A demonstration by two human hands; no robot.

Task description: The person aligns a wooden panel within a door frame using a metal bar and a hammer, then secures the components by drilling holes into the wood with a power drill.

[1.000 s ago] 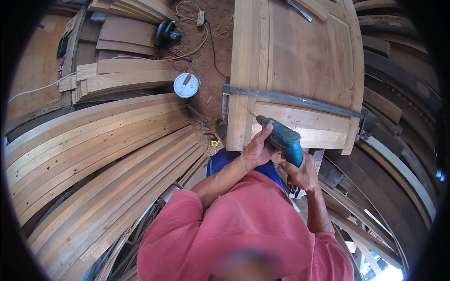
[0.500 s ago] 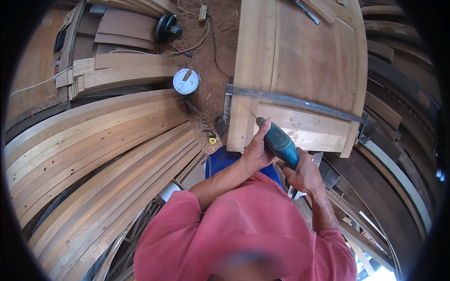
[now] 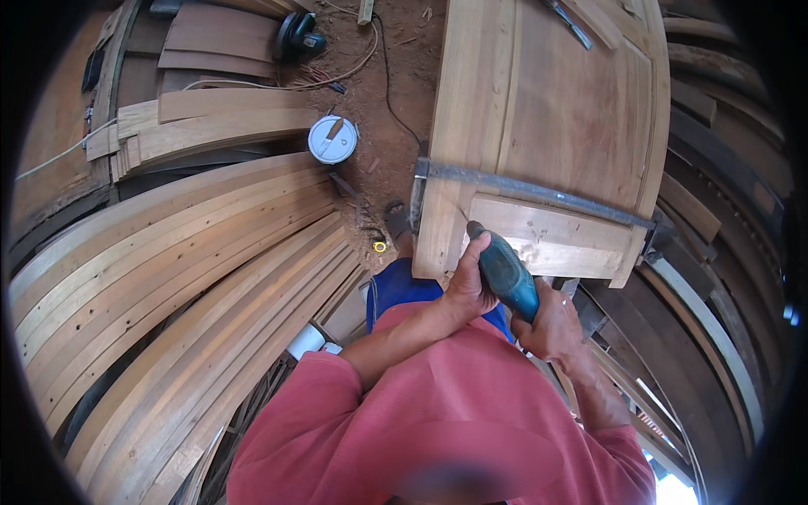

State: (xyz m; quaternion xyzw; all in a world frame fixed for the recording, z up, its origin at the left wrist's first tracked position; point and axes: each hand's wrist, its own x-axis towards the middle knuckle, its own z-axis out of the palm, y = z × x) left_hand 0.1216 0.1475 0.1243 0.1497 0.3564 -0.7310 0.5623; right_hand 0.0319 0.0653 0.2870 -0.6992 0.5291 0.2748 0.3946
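Here, both hands grip a teal power drill (image 3: 507, 273), which sits at the near edge of a wooden door panel (image 3: 555, 109) lying flat in front of the person. The left hand (image 3: 468, 284) is closed around the forward part of the drill body, fingers wrapped over its upper side. The right hand (image 3: 551, 324) is closed around the rear handle portion, just behind and below the left hand. The drill is tilted, its nose pointing up and left toward the lower rail of the door panel; the bit itself is thin and its contact point with the wood cannot be made out clearly. A metal bar clamp (image 3: 539, 189) runs across the door panel just beyond the drill nose, spanning from one side edge to the other. To the left, a stack of curved wooden strips (image 3: 168, 269) fans out across the ground. A round white container (image 3: 332, 139) stands on the bare earth between the strips and the door panel. A dark power tool (image 3: 296, 35) with a cable lies farther off, near the top edge.
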